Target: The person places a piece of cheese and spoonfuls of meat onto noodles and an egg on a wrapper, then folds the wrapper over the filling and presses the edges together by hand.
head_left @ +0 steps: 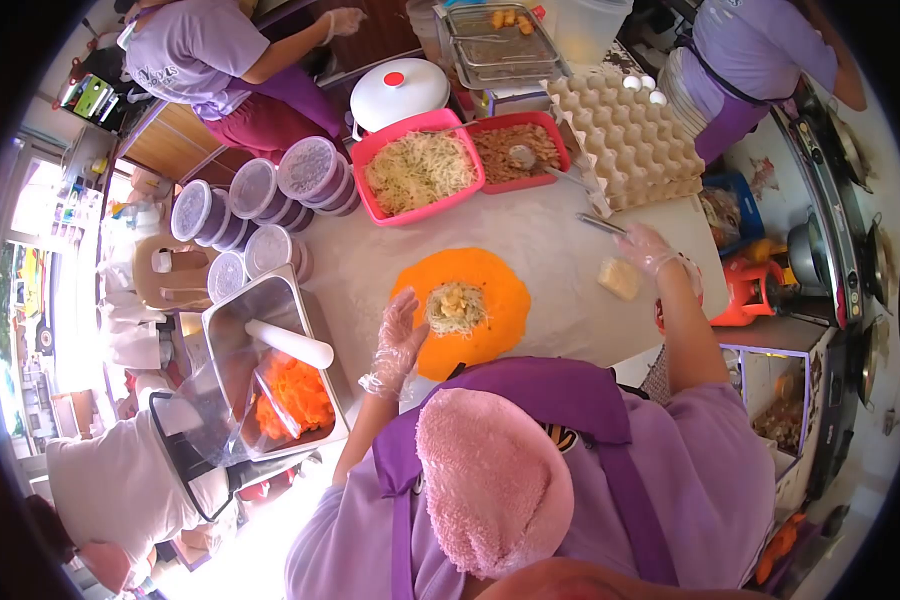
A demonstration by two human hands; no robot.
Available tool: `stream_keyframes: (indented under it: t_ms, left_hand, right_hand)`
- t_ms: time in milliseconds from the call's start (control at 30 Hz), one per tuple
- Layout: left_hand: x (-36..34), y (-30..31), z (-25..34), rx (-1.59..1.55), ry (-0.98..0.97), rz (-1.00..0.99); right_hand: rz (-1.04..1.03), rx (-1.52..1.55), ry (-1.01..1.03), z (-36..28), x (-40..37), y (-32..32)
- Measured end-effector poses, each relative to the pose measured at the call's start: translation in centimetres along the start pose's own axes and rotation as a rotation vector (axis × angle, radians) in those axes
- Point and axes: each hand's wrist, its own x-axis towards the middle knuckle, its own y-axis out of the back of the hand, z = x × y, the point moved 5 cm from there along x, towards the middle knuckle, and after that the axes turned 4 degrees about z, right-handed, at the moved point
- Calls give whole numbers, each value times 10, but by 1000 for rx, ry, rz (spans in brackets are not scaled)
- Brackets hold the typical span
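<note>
A flat round sheet of orange dough (503, 300) lies on the work surface in front of me, with a small mound of pale shredded filling (455, 308) and chunky bits on its middle. My left hand (398, 338), in a clear plastic glove, rests at the dough's left edge with its fingers stretched out. Off to the right, my gloved right hand (650, 252) has its fingers closed at the near end of a slim metal utensil (598, 222); the utensil's working part is hard to make out. Just below that hand sits a pale yellow block (619, 279).
Pink tubs of shredded filling (420, 172) and brown filling (515, 150) stand behind the dough, beside stacked egg trays (625, 140). Lidded containers (255, 190) crowd the left. A steel pan (320, 330) holds orange dough and a white roller. Co-workers (195, 60) stand nearby.
</note>
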Motion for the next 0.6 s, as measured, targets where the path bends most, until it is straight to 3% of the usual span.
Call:
stream_keyframes:
  t_ms: [33, 100, 167, 200, 267, 367, 500, 567, 600]
  left_hand:
    - [-1, 0, -1, -19, -10, 8]
    - [-4, 2, -10, -38, -8, 19]
    - [1, 13, -16, 322, -189, 90]
    - [-1, 14, -12, 327, -186, 95]
    - [-3, 20, 4, 728, -164, 174]
    - [-5, 46, -25, 914, -87, 300]
    - [-18, 64, -47, 1019, -112, 318]
    - [-23, 66, -54, 1354, 52, 275]
    - [-25, 67, -58, 1353, 56, 277]
  right_hand:
    - [75, 142, 168, -31, 1, 15]
    - [485, 213, 599, -84, 13, 24]
    - [523, 128, 697, -123, 35, 21]
    - [520, 134, 699, -141, 40, 22]
    - [241, -260, 252, -155, 63, 16]
    - [84, -328, 177, -156, 92, -3]
    - [-100, -346, 132, -147, 107, -17]
    - [-141, -313, 70, -147, 105, -15]
    - [-144, -315, 73, -144, 110, -17]
